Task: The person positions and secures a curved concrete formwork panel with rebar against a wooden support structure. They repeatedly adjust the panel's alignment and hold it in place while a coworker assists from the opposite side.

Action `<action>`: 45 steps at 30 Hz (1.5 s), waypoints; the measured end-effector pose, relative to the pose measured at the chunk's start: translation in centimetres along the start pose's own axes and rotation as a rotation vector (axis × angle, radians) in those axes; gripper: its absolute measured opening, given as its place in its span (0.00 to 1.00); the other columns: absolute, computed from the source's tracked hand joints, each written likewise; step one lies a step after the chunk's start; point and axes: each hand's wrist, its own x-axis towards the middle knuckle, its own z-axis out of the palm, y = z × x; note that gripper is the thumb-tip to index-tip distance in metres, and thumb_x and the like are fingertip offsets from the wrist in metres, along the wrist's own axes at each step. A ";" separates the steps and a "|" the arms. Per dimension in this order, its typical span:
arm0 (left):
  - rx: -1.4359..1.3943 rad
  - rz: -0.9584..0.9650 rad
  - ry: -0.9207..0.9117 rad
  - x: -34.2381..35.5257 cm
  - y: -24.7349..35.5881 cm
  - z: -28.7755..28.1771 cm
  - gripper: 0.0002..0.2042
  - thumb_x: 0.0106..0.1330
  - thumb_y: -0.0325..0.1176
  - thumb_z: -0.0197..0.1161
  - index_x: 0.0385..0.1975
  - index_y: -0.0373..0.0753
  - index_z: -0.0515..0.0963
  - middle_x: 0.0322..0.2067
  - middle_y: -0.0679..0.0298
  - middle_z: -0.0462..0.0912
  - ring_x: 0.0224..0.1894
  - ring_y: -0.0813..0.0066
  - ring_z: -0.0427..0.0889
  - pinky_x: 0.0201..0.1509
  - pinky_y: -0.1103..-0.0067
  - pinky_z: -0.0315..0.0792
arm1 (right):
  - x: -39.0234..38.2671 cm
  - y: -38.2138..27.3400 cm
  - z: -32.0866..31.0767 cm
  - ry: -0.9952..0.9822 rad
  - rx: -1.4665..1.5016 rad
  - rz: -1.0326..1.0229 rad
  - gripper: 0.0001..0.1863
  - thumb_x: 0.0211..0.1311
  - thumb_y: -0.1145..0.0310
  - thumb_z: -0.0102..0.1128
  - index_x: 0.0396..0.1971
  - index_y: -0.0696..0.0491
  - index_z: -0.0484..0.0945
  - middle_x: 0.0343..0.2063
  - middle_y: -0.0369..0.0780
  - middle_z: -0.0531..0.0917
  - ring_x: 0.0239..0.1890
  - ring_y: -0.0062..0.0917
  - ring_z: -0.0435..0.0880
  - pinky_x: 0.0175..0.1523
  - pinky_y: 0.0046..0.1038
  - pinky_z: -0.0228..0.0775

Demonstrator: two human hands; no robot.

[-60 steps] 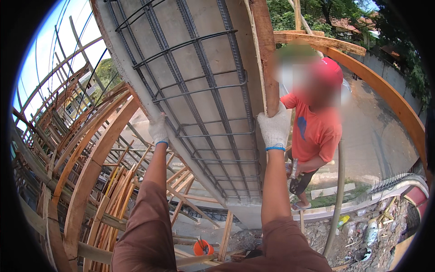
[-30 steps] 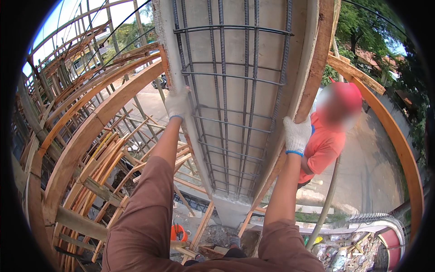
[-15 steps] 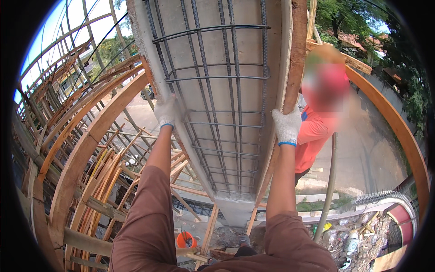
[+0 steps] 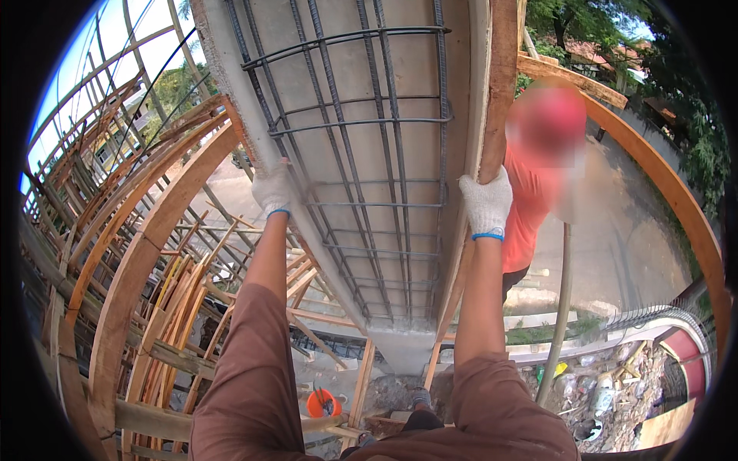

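In front of me stands a tall trough-like formwork (image 4: 480,84) with wood-battened sides. Inside it a cage of steel reinforcing bars (image 4: 377,123) runs lengthwise, crossed by stirrups. My left hand (image 4: 271,190), in a white knit glove with a blue cuff, grips the left side edge of the formwork; its fingertips are slightly blurred. On the opposite side my right hand (image 4: 488,203), gloved alike, has its fingers wrapped round the right timber edge. Both arms are stretched forward. A grey concrete base (image 4: 400,351) shows at the lower end of the formwork.
Close beyond my right hand is a person in an orange-red shirt (image 4: 526,219). Bamboo and timber scaffolding (image 4: 154,253) crowds the left. A curved-looking timber rail (image 4: 661,177) crosses the right. Below are an orange bucket (image 4: 324,403) and rubble (image 4: 607,392).
The upper end of the formwork has shifted slightly left in view. The person in the orange-red shirt has moved closer to it, partly behind its right edge. Both my hands keep their hold.
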 end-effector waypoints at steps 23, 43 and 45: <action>-0.462 -0.153 -0.321 1.0 -2.1 -2.1 0.20 0.59 0.41 0.73 0.46 0.33 0.81 0.38 0.65 0.83 0.37 0.77 0.79 0.43 0.77 0.73 | 2.0 1.6 -1.9 -0.154 0.082 -0.109 0.28 0.50 0.51 0.73 0.41 0.60 0.79 0.32 0.41 0.84 0.36 0.26 0.82 0.45 0.29 0.72; -0.439 -0.264 -0.304 1.5 -3.1 -2.2 0.21 0.61 0.42 0.71 0.48 0.34 0.79 0.39 0.64 0.82 0.39 0.75 0.78 0.44 0.76 0.74 | 2.6 2.2 0.5 -0.029 0.129 -0.172 0.22 0.47 0.57 0.71 0.33 0.59 0.77 0.25 0.43 0.82 0.29 0.30 0.83 0.38 0.32 0.73; -0.416 -0.233 -0.301 1.4 -3.5 -1.9 0.20 0.60 0.41 0.72 0.47 0.34 0.80 0.39 0.64 0.82 0.38 0.76 0.78 0.44 0.77 0.73 | 2.4 1.7 0.2 -0.044 0.179 -0.156 0.22 0.47 0.57 0.70 0.34 0.59 0.78 0.26 0.43 0.83 0.30 0.28 0.83 0.39 0.31 0.73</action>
